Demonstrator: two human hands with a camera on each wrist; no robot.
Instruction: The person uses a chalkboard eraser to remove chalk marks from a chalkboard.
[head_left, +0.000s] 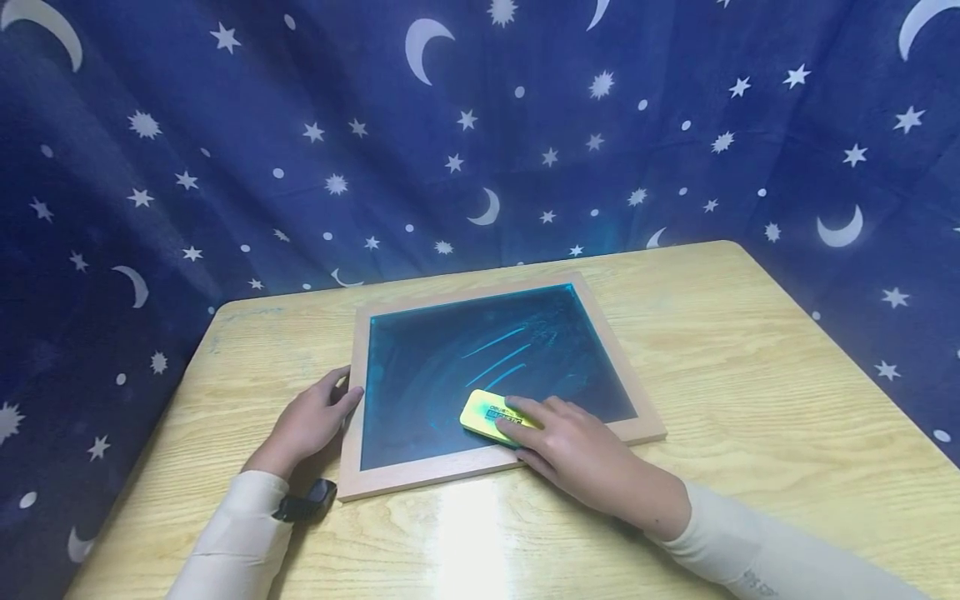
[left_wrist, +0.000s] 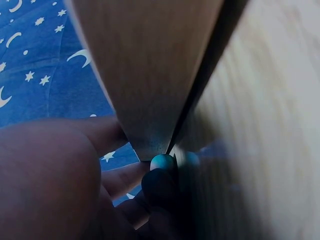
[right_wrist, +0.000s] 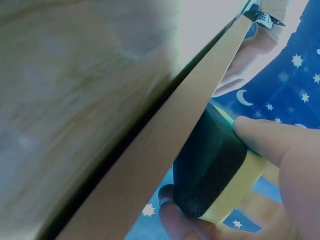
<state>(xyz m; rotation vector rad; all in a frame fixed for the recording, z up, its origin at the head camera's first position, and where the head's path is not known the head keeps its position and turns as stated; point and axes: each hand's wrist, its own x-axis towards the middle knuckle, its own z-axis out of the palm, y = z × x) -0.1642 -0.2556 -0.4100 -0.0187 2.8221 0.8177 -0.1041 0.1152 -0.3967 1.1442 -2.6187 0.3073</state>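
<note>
A chalkboard (head_left: 420, 375) in a light wooden frame lies on the table, slightly turned. Three blue chalk strokes (head_left: 495, 367) slant across its middle, with faint smudges around them. My right hand (head_left: 588, 450) grips a yellow felt eraser (head_left: 480, 410) near the board's front edge, thumb and fingers along its sides. In the right wrist view the eraser's dark felt (right_wrist: 215, 155) faces the board. My left hand (head_left: 311, 421) holds the board by its left side. In the left wrist view its thumb and fingers bracket the wooden frame (left_wrist: 150, 65).
The wooden table (head_left: 750, 375) extends on both sides of the board, with faint blue chalk marks near its far left corner. A dark blue curtain (head_left: 390, 183) with moons and stars hangs behind. A black band (head_left: 307, 504) sits on the left wrist.
</note>
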